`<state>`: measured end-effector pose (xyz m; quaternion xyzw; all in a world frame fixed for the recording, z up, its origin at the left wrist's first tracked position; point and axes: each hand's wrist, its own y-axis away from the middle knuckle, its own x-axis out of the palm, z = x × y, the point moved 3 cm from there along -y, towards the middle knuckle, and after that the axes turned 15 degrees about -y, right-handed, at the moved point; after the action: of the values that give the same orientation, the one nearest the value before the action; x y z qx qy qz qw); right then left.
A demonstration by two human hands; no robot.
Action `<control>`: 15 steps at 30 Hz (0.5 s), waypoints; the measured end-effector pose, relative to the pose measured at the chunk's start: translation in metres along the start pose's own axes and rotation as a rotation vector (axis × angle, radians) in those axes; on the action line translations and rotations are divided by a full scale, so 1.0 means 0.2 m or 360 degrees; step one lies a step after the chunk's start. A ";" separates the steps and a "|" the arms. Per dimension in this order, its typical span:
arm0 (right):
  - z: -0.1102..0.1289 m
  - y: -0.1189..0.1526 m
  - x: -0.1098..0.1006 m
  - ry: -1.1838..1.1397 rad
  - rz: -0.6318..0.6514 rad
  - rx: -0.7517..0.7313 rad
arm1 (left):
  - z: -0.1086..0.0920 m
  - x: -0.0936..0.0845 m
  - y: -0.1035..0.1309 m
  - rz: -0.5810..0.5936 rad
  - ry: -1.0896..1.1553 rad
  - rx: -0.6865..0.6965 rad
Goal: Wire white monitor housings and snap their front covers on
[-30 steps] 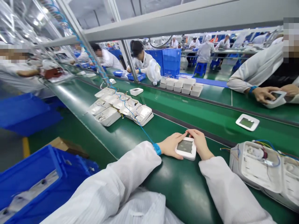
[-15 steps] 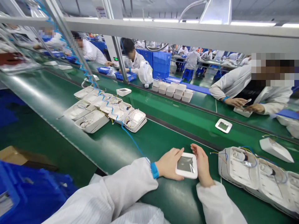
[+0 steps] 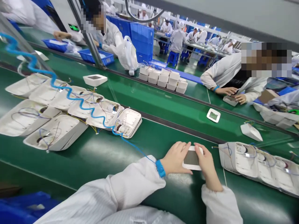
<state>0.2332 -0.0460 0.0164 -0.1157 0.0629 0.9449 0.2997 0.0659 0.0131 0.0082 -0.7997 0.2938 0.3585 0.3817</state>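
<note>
Between my two hands is a white plastic housing with a grey display window (image 3: 192, 158), held just over the green bench. My left hand (image 3: 175, 158) grips its left side, fingers along the top edge and thumb at the lower edge. From the right, my right hand (image 3: 207, 160) closes on it, its thumb lying over the window's edge. A blue wrist strap (image 3: 160, 168) with a coiled blue cord (image 3: 79, 101) is on my left wrist. Right of my hands stands a row of open white casings (image 3: 247, 165) with wires and round parts inside.
More open wired casings (image 3: 56, 132) lie on the left. A similar windowed housing (image 3: 213, 115) and another (image 3: 95, 80) rest on the green belt. Stacked white boxes (image 3: 162, 79) and a white fan (image 3: 127, 56) stand beyond. A co-worker (image 3: 233, 77) handles a white part opposite.
My right hand, earlier beside the housing with fingers raised, now grips its right side. The view has shifted, bringing the left casings closer.
</note>
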 end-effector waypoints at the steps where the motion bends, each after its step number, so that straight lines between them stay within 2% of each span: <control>1: -0.01 0.00 0.00 0.0001 0.0009 -0.0053 | 0.02 -0.02 -0.01 0.0031 0.0134 -0.0072; 4: -0.03 0.01 -0.02 -0.0014 0.0024 -0.0228 | 0.07 -0.07 -0.02 0.0147 0.0548 -0.0407; 7: -0.02 0.03 -0.01 -0.0023 0.0060 -0.0341 | 0.11 -0.10 -0.02 0.0246 0.0592 -0.0583; 11: 0.03 0.03 0.05 0.0025 0.0179 -0.0281 | 0.12 -0.13 -0.02 0.0206 0.0404 -0.0656; 15: 0.09 0.01 0.08 0.0193 0.0063 -0.0253 | 0.11 -0.13 -0.01 0.0158 0.0334 -0.0617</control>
<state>0.2164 -0.0348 0.0296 -0.1948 0.0078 0.9439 0.2666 0.0457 0.0372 0.0209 -0.8755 0.2966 0.3414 0.1700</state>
